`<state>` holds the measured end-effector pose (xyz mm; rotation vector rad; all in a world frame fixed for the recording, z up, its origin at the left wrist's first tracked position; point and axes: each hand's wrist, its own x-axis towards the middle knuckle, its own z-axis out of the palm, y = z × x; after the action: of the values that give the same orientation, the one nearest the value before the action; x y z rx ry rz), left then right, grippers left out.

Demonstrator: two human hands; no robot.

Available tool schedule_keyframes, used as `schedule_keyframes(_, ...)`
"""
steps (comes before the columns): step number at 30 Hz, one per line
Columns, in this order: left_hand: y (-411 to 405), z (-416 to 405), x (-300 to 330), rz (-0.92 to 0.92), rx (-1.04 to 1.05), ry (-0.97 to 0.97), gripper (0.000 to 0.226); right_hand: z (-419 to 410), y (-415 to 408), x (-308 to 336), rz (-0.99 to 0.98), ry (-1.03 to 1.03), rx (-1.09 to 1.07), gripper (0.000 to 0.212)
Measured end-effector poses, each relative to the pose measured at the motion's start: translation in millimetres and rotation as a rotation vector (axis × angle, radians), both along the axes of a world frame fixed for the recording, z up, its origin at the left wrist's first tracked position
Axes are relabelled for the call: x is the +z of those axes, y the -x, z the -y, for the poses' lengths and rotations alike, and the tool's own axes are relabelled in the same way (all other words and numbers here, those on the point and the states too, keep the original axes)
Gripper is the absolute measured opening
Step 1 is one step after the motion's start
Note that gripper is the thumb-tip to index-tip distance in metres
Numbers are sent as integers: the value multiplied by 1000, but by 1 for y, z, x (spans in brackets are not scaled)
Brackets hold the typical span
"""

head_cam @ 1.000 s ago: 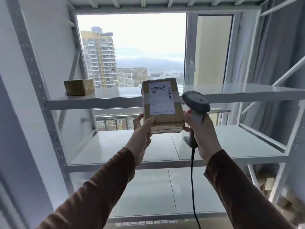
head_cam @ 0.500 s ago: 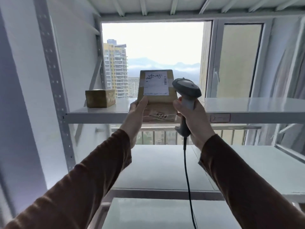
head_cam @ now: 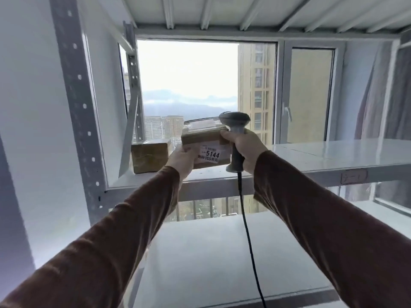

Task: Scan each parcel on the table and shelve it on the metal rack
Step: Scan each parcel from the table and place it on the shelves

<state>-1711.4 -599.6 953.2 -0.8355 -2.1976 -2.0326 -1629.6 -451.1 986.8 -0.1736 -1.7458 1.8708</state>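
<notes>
At frame centre, the left hand grips the cardboard parcel at its lower left corner, over the metal rack shelf. The right hand clasps the barcode scanner, fingertips touching the parcel's right edge. The label's small print is unreadable; whether the parcel touches the shelf is unclear. A second parcel sits just left.

Open shelf to the right
A small box sits at the left end of the shelf; rightward lies bare.
</notes>
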Motion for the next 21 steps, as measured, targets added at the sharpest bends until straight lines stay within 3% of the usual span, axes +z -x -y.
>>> schedule_keyframes(3,29,3,3,17,-13,21,20,5,28,7,75,28,-17,39)
schedule_keyframes(8,58,-1,-1,-12,48,88,11,3,56,12,221,24,-34,25)
schedule_keyframes(11,72,-6,-7,-7,74,126,27,0,67,11,264,10,-66,16)
schedule_keyframes(15,85,-9,-3,-11,113,248,31,-3,76,9,306,-4,-53,18)
schedule_keyframes(21,97,-15,-2,55,127,219,51,-6,75,12,311,-11,-67,13)
